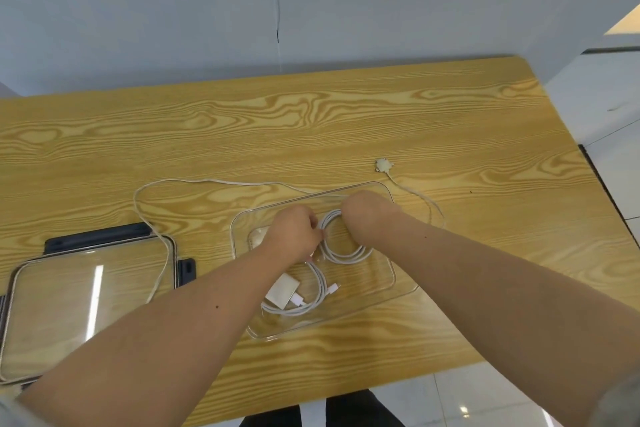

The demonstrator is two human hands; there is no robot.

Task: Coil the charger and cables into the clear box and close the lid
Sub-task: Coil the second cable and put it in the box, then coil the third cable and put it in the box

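The clear box [401,291] lies open on the wooden table, right of centre. Inside it, a white charger block [282,291] rests near the front left beside a coiled white cable [320,291]. A second white cable coil [341,253] sits in the middle of the box; my left hand [294,232] pinches its left side and my right hand [369,215] presses on its right side. A long loose white cable [180,182] trails from the box across the table to the left. The clear lid [45,315] with dark clips lies at the left.
A small white multi-plug adapter [382,165] with a thin cord lies beyond the box at the right. The table's right edge and front edge are close; white floor tiles show past them. A grey wall stands behind the table.
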